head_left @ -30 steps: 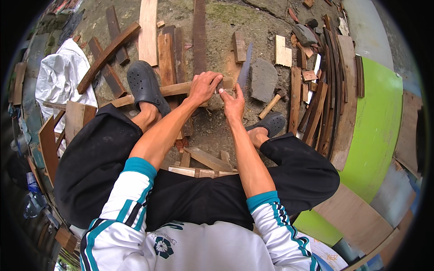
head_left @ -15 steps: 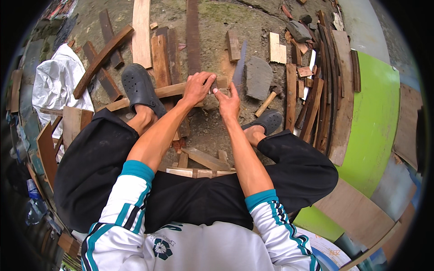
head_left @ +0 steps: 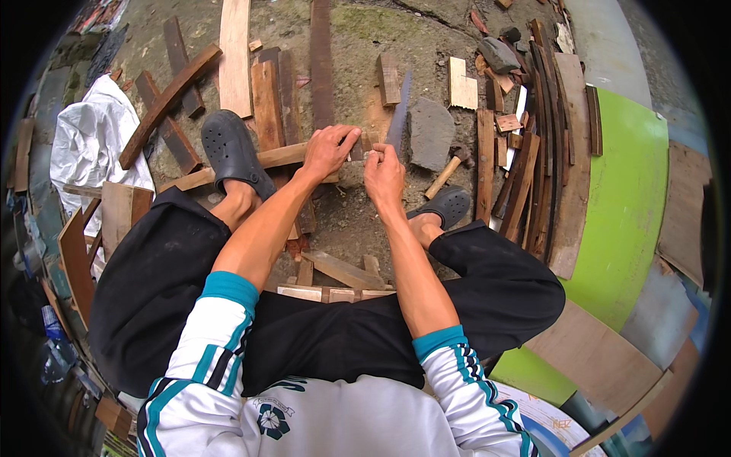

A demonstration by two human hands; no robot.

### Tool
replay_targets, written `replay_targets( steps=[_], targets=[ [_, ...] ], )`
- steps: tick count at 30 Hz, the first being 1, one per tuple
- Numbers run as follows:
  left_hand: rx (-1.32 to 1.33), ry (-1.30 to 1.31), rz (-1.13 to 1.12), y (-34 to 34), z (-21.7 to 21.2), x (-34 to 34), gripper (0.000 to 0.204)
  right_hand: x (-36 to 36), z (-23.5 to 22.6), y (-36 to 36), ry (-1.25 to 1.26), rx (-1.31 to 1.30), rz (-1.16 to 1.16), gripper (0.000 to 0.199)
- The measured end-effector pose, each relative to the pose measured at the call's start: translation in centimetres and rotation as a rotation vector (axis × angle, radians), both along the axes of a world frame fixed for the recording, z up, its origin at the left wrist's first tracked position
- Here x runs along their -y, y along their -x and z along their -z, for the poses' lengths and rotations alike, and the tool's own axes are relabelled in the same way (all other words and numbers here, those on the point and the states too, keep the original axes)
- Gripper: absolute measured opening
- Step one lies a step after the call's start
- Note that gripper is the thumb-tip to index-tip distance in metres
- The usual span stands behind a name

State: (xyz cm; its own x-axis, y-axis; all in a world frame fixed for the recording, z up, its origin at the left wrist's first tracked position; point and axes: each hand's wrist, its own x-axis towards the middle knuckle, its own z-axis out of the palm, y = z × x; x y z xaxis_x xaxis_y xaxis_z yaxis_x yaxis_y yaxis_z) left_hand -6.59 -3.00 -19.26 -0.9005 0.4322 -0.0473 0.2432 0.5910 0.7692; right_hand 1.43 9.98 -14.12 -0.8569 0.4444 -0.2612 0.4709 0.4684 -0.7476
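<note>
My left hand (head_left: 327, 154) is closed over a long, light wooden strip (head_left: 283, 157), close to its right end. A small dark piece (head_left: 355, 151) stands across the strip by my left thumb. My right hand (head_left: 384, 177) is just to the right, its fingers curled together in a pinch at the strip's end. Something small and pale shows at those fingertips, too small to name. Beyond my right hand lies a saw (head_left: 400, 110), its blade pointing away; the handle end is hidden.
A flat grey stone (head_left: 432, 133) and a hammer (head_left: 444, 177) lie to the right, near my right clog (head_left: 449, 204). My left clog (head_left: 232, 148) is by the strip. Stacked dark boards (head_left: 550, 145) and a green panel (head_left: 624, 183) lie farther right; a white sack (head_left: 95, 129) is left.
My right hand's fingers have curled in from a more stretched pose and drawn slightly back from the strip. My left hand stays on the strip. The view has shifted slightly.
</note>
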Motion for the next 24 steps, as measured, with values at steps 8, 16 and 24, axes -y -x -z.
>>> replay_targets(
  steps=[8, 16, 24],
  targets=[
    [-0.033, -0.009, 0.008, 0.2, 0.4, 0.2, 0.035, 1.8, -1.3, 1.0, -0.108, 0.041, 0.009, 0.027],
    [-0.039, -0.038, 0.041, 0.5, 0.4, 0.2, 0.035, 2.0, 0.0, -0.5, -0.048, -0.111, 0.159, 0.024],
    [0.002, -0.034, 0.037, 0.5, 0.5, 0.2, 0.036, 2.5, -0.1, -1.2, -0.101, -0.13, 0.117, 0.025]
  ],
)
